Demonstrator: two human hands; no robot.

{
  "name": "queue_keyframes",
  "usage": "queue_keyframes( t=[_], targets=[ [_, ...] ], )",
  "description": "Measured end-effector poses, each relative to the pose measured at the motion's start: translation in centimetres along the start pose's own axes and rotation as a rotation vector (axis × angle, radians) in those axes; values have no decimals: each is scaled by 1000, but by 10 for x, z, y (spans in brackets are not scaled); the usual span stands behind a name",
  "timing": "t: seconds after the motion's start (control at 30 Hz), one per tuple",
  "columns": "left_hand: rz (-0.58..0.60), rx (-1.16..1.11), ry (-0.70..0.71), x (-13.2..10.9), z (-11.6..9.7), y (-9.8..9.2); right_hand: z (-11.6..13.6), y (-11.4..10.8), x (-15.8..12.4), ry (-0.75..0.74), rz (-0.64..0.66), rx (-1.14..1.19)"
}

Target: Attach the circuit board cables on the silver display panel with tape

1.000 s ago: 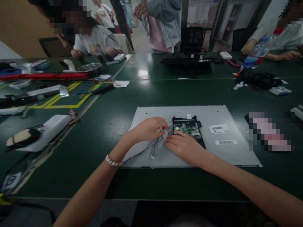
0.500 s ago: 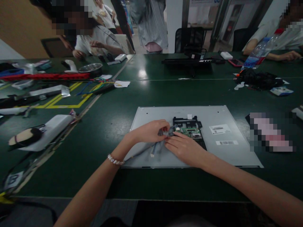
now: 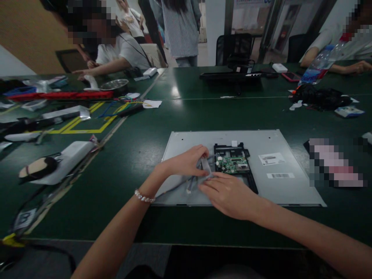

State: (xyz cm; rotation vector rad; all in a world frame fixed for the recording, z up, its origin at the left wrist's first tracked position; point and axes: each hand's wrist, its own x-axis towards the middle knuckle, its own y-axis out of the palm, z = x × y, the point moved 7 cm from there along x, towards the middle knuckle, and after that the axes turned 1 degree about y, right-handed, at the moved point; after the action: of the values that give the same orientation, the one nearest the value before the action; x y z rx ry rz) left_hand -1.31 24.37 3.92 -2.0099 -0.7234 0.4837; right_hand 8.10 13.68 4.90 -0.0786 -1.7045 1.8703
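Observation:
A flat white metal panel (image 3: 188, 139), like the back of a display, lies on the green table. A green circuit board (image 3: 232, 164) sits in a black plastic frame (image 3: 252, 180) at its middle. Left of the frame, my left hand (image 3: 188, 161), with a beaded bracelet at the wrist, pinches the upper end of a grey tape-like strip (image 3: 206, 166). The fingers of my right hand (image 3: 229, 192) close on the strip's lower end. Beneath both hands, a grey cable (image 3: 174, 187) with a loose plug end (image 3: 189, 190) rests against the panel.
A pixelated pink item (image 3: 334, 162) lies right of the panel; a white device (image 3: 65, 162) lies left. Farther back are a dark monitor-like item (image 3: 231, 77), a plastic bottle (image 3: 316, 66), a black bundle (image 3: 319, 97) and a metal bowl (image 3: 114, 85). People are around the table.
My hands have spread slightly apart, and the grey strip between them now shows stretched upright. My right hand is a little lower. The person at the far left has lowered an arm to the table.

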Motion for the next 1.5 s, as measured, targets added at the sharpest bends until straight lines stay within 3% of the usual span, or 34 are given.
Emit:
queue_keyframes(
  t=[0.13,0.3,0.47,0.63,0.73,0.9,1.03,1.23,1.5],
  targets=[
    [-9,21,-17,-1,-3,-1,-28,-33,-6,160,-147,57],
    [-1,95,-35,-3,-11,-3,-117,-70,-55,630,-230,-41],
    [-80,121,-47,-7,-14,-20,-189,-84,-139,1076,-46,-228],
    [-379,163,-289,-21,22,-54,-207,-79,-185,1335,213,-276],
    [-436,206,-463,-32,51,-62,-202,-76,-187,1370,261,-269],
    [-318,238,-652,-42,77,-57,-199,-71,-188,1400,328,-238],
    [-198,281,-772,-45,80,-54,-202,-67,-190,1396,397,-228],
    [-24,338,-787,-41,76,-39,-200,-64,-182,1314,400,-223],
    [13,478,-903,-46,95,-27,-183,-54,-158,1059,355,-227]
  ],
)
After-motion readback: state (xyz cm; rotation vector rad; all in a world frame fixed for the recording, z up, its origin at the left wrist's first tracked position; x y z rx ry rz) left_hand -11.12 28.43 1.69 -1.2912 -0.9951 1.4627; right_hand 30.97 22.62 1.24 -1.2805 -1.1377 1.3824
